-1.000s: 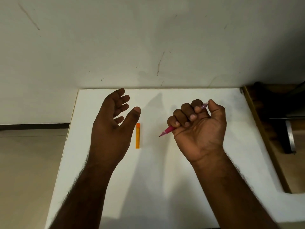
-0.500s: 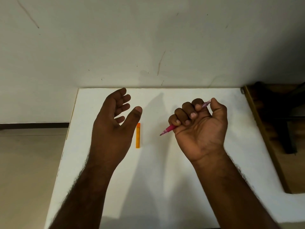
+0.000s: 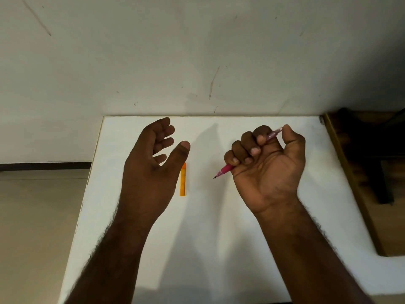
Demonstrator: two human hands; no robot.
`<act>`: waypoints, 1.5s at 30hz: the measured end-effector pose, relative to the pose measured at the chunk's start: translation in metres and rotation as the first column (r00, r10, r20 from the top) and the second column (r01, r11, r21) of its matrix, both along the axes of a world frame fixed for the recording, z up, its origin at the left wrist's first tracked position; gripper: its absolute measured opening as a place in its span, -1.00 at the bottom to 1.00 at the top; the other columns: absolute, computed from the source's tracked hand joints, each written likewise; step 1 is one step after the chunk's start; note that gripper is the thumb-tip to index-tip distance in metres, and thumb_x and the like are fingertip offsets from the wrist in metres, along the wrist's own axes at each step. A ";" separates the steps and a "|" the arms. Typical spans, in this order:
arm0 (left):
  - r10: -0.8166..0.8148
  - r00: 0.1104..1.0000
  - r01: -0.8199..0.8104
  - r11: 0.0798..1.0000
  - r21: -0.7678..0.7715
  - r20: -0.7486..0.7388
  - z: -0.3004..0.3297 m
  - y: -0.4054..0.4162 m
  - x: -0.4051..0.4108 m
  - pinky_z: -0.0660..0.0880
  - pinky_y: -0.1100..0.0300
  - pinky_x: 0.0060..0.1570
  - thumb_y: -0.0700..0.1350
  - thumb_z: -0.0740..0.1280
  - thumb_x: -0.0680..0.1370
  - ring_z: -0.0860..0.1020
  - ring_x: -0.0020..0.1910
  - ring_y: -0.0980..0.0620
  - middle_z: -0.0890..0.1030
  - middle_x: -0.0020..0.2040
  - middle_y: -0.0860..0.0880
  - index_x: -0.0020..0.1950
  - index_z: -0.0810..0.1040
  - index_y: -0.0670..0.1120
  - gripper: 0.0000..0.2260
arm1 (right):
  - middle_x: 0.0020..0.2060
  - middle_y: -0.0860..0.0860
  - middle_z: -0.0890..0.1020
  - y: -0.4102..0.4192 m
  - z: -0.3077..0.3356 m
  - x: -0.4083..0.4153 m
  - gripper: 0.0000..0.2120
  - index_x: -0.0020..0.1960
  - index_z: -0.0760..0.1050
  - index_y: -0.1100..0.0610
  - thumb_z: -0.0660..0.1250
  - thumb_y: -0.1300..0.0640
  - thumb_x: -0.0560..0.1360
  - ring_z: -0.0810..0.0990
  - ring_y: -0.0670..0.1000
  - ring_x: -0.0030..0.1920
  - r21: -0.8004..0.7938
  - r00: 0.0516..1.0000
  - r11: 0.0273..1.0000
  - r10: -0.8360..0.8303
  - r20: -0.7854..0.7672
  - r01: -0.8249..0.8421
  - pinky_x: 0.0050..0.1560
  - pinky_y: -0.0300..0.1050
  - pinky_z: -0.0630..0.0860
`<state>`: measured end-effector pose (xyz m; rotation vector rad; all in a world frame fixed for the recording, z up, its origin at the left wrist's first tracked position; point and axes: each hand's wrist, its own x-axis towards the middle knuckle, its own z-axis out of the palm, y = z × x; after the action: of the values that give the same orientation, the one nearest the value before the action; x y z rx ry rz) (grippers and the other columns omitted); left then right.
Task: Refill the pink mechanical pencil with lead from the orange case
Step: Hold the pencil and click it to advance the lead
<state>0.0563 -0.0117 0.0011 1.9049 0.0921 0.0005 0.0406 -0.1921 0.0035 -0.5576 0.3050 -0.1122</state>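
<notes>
- The pink mechanical pencil sits in the right hand, raised over the white table; its tip points down and to the left, its pale rear end pokes out beside the thumb.
- All four fingers of that hand curl round the barrel in a fist, palm turned toward the camera.
- The orange case lies flat on the table, lengthwise away from the person, between the two hands.
- The left hand holds nothing: fingers loosely spread, thumb out, its thumb side overlapping the case's far end in the view; contact cannot be told.
- A scuffed wall stands behind the table.
</notes>
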 end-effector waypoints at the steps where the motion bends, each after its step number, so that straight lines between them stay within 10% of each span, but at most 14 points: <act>1: -0.003 1.000 0.003 1.000 0.005 0.001 0.000 0.000 0.000 0.44 0.48 0.00 0.03 0.42 0.55 0.57 0.15 0.33 0.60 0.23 0.29 0.38 0.47 0.14 -0.60 | -0.46 -0.01 0.27 0.000 0.000 0.000 -0.59 -0.32 0.31 0.12 0.01 -0.10 0.58 0.15 0.00 -0.42 -0.001 1.000 1.000 -0.002 -0.006 0.002 -0.35 -0.11 0.24; 45: -0.013 1.000 0.013 1.000 0.007 0.009 0.000 -0.002 0.000 0.45 0.37 0.01 0.04 0.42 0.54 0.57 0.15 0.33 0.60 0.22 0.28 0.37 0.48 0.13 -0.61 | -0.42 -0.02 0.36 0.008 0.002 0.003 -0.51 -0.16 0.51 0.09 0.06 -0.23 0.67 0.26 -0.02 -0.39 -0.215 0.999 0.976 0.003 -0.041 -0.012 -0.28 -0.07 0.28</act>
<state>0.0559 -0.0138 0.0014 1.9127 0.0736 0.0003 0.0439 -0.1839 0.0054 -0.7771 0.3326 -0.1275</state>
